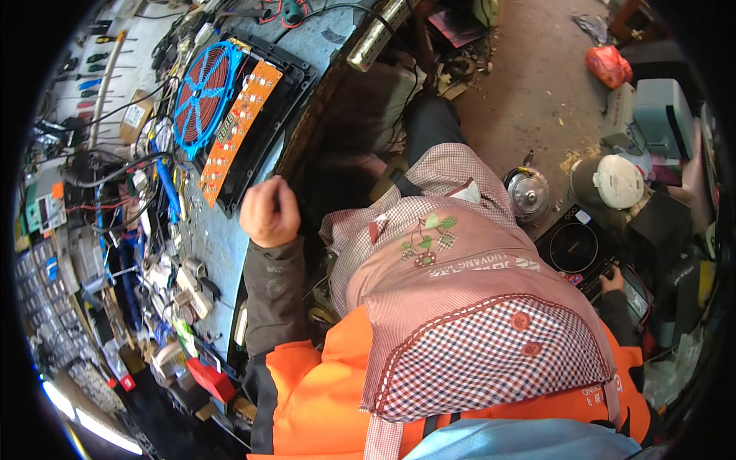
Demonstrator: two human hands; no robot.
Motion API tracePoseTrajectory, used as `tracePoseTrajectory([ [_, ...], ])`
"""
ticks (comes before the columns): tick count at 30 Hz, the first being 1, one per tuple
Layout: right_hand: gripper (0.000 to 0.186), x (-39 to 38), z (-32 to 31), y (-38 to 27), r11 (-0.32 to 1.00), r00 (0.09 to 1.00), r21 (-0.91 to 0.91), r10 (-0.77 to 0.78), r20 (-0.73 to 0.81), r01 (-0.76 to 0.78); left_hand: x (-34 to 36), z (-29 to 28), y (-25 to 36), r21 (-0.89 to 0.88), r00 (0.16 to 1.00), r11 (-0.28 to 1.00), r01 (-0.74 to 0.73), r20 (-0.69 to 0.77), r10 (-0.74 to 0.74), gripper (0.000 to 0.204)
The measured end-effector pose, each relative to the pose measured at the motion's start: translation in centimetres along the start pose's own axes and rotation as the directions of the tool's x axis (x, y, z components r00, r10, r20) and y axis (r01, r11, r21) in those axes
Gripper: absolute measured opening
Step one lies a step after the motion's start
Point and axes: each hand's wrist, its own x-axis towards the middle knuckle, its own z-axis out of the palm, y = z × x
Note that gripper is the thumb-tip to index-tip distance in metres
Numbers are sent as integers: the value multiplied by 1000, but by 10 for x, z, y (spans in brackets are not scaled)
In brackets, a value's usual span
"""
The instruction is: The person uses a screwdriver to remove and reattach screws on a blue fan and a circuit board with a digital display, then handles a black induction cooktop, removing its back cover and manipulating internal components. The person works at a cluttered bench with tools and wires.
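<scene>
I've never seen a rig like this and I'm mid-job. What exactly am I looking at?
There is no robot: a person works bare-handed, seen from above by the left of two fisheye cameras on their head, so straight edges bend. On the blue bench sits a black casing with a blue-framed coil and an orange circuit board. The left hand, curled by the bench's edge, shows nothing held. The right hand is at a black cooktop; its grip is unclear.
</scene>
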Motion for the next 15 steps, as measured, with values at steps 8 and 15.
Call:
tracePoseTrajectory([
  [8,77,-69,116,-40,483,377,186,828,-415,-855,-27,-31,-82,157,590,746,648,-723,-360,29],
  [15,69,-69,118,-47,458,345,220,845,-409,-861,-12,-14,-68,229,551,568,790,-671,-496,33],
])
